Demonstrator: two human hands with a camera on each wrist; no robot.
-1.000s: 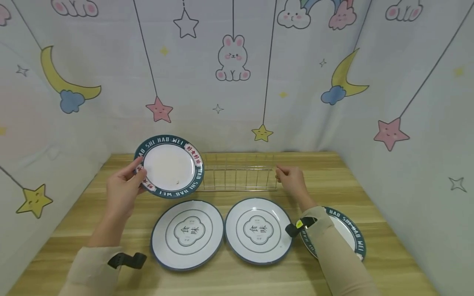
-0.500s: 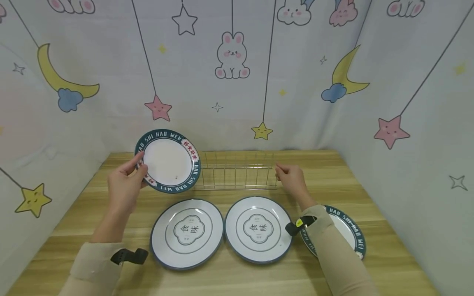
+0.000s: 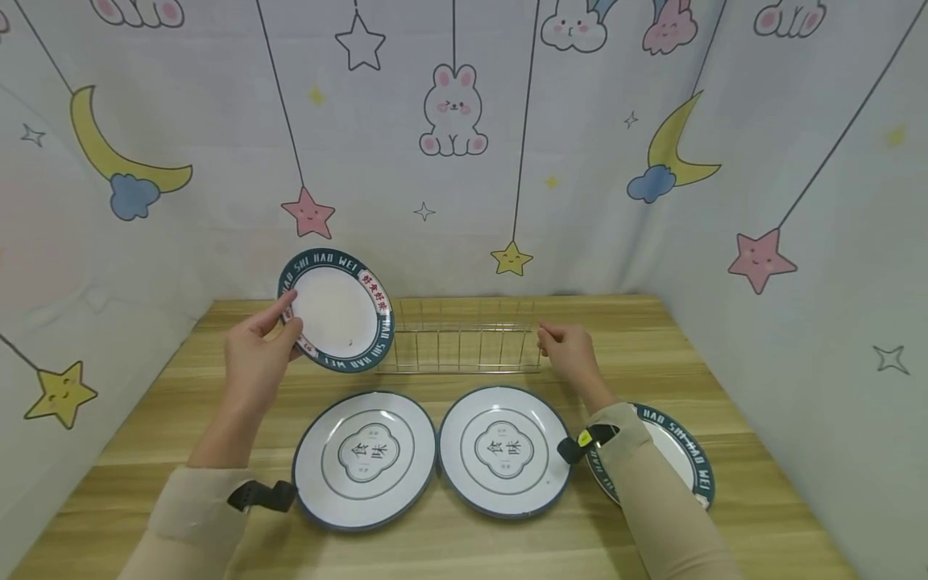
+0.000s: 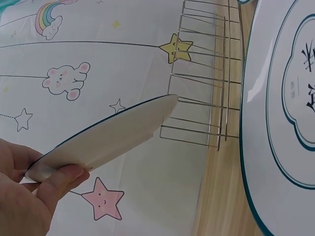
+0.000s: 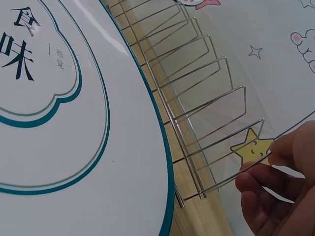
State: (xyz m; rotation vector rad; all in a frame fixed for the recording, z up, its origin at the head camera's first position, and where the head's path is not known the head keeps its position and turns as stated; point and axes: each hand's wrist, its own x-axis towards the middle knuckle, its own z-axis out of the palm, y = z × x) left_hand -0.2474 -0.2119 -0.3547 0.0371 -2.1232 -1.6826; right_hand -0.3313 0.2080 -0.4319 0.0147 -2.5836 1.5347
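My left hand (image 3: 257,358) pinches the left rim of a white plate (image 3: 337,310) with a green lettered border, thumb on the front face. The plate is raised above the table and tilted, its face toward the head camera. In the left wrist view the same plate (image 4: 110,132) shows its pale underside, apart from the rack. My right hand (image 3: 573,358) pinches the right end of a wire dish rack (image 3: 464,372) between thumb and fingers. The rack stands at the back of the table, and the raised plate overlaps its left end in the head view.
Two larger white plates, a left one (image 3: 362,495) and a right one (image 3: 505,495), lie side by side in front of the rack. Another green-rimmed plate (image 3: 670,443) lies at right, partly under my right forearm. A patterned cloth (image 3: 464,209) hangs behind the wooden table (image 3: 449,552).
My left hand has moved a little right and up with the plate, which has turned slightly and come closer to the rack's left end. My right hand keeps its place on the rack.
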